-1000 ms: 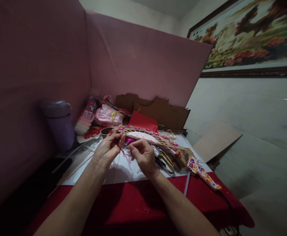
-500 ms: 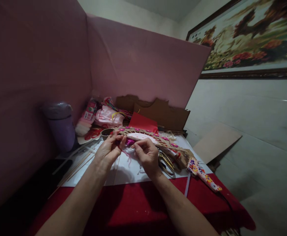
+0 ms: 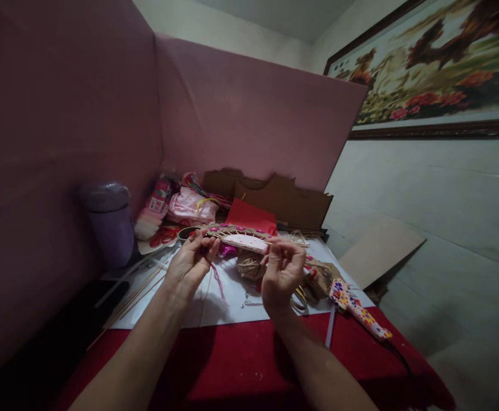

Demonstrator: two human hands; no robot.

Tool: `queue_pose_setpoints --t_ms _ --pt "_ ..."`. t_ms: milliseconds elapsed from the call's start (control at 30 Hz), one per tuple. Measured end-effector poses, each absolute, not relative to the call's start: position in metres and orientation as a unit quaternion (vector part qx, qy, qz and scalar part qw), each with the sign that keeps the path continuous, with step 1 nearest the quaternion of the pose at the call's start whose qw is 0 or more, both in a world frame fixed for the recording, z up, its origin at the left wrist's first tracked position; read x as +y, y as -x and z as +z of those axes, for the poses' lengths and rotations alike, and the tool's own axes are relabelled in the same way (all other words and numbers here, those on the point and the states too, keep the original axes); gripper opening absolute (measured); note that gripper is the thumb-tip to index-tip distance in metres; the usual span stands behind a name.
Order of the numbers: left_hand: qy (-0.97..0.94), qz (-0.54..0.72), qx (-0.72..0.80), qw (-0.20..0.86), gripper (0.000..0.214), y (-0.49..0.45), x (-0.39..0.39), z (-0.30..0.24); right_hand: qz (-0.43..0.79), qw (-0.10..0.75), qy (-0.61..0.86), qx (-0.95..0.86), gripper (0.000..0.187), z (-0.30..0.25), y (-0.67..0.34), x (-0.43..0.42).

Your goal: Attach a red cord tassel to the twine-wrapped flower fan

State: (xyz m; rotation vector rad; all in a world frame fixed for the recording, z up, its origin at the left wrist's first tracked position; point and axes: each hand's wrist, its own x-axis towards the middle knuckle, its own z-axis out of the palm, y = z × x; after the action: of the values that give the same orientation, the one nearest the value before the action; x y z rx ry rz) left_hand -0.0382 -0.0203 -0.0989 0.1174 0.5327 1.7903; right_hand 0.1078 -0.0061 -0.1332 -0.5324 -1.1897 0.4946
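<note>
A curved craft piece (image 3: 244, 242) of thin sticks, with a white dotted middle and a brown rim set with magenta flowers, is held above the table between both hands. My left hand (image 3: 189, 260) pinches its left end, and a dark pink thread (image 3: 218, 279) dangles from those fingers. At the right end, the fingers of my right hand (image 3: 281, 277) are closed on the edge of the piece. Under it lie a ball of twine (image 3: 249, 264) and something shiny and magenta (image 3: 227, 250). Gold-handled scissors (image 3: 300, 299) are partly hidden behind my right hand.
A purple lidded tumbler (image 3: 111, 228) stands at the left, near thin sticks (image 3: 133, 297). Pink packets (image 3: 193, 205), a red sheet (image 3: 251, 216) and cut cardboard (image 3: 283, 200) line the back. At right lies a flower-patterned tool (image 3: 360, 311) with a black cord.
My right hand has moved right and up, from near the thread to the right end of the craft piece. The twine ball now shows, and the thread hangs straighter. My left hand keeps its pinch.
</note>
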Motion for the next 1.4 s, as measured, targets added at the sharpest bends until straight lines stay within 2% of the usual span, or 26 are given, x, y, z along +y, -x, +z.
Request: queue_pose_setpoints --t_ms 167,433,633,900,1033,1200,1300,1400 --pt "-0.057 0.769 0.226 0.595 0.026 0.035 -0.023 -0.097 0.306 0.584 0.252 -0.709 0.007 -0.143 -0.101 -0.011" --pt "-0.036 0.767 0.229 0.599 0.023 0.029 -0.025 -0.095 0.327 0.559 0.242 -0.722 0.008 -0.150 -0.097 -0.010" --pt "-0.039 0.761 0.233 0.604 0.024 0.025 -0.027 -0.094 0.249 0.537 0.250 -0.766 0.007 -0.153 -0.094 -0.008" --pt "-0.039 0.774 0.220 0.592 0.027 0.036 -0.023 -0.095 0.274 0.443 0.198 -0.831 0.009 -0.149 -0.098 -0.007" --pt "-0.039 0.788 0.213 0.576 0.027 0.047 -0.021 -0.095 0.358 0.396 0.197 -0.823 0.009 -0.141 -0.103 -0.007" --pt "-0.039 0.793 0.207 0.572 0.027 0.052 -0.020 -0.095 0.459 0.263 0.198 -0.825 0.009 -0.117 -0.116 -0.014" --pt "-0.042 0.791 0.206 0.575 0.026 0.050 -0.020 -0.096 0.450 0.211 0.210 -0.842 0.011 -0.106 -0.126 -0.019" --pt "-0.044 0.786 0.208 0.580 0.026 0.047 -0.019 -0.097 0.412 0.205 0.245 -0.853 0.013 -0.105 -0.136 -0.019"
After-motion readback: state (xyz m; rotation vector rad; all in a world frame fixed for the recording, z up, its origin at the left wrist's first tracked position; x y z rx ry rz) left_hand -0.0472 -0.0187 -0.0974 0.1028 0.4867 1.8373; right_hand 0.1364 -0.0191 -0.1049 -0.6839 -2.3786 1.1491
